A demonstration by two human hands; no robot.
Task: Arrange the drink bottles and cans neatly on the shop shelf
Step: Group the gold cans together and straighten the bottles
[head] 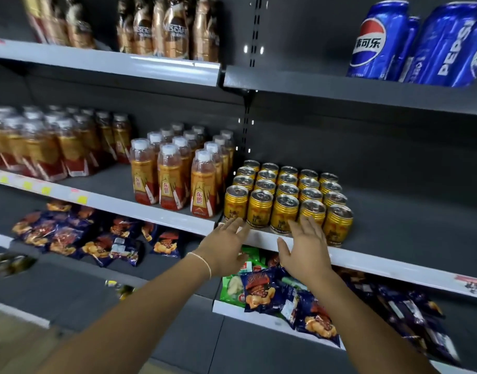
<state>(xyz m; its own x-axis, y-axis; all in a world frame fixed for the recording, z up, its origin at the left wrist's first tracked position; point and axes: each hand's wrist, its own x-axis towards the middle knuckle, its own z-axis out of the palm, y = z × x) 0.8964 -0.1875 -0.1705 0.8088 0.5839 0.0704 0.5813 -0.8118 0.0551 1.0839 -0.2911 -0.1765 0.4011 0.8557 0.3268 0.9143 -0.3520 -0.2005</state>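
Twenty-odd short gold metal cans (284, 195) sit blocked at the front edge of the grey metal shelf (410, 222), likely full, rigid and slick, so grip the sidewalls; left hand (226, 247) and right hand (304, 247) are at the front row, fingers spread, holding nothing.

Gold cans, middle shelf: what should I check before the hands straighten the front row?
1. Hands free: ok. The left hand and right hand are open and hold nothing.
2. Cans upright: ok. Every visible gold can stands upright.
3. Contact with the front row: cannot tell. The fingertips overlap the cans in this view.
4. Front row even with the shelf edge: cannot tell. The wide-angle view bends the line.
5. Room on the right: ok. There is bare shelf beside the cans.
6. Orange bottles: ok. They stand upright, left of the cans.
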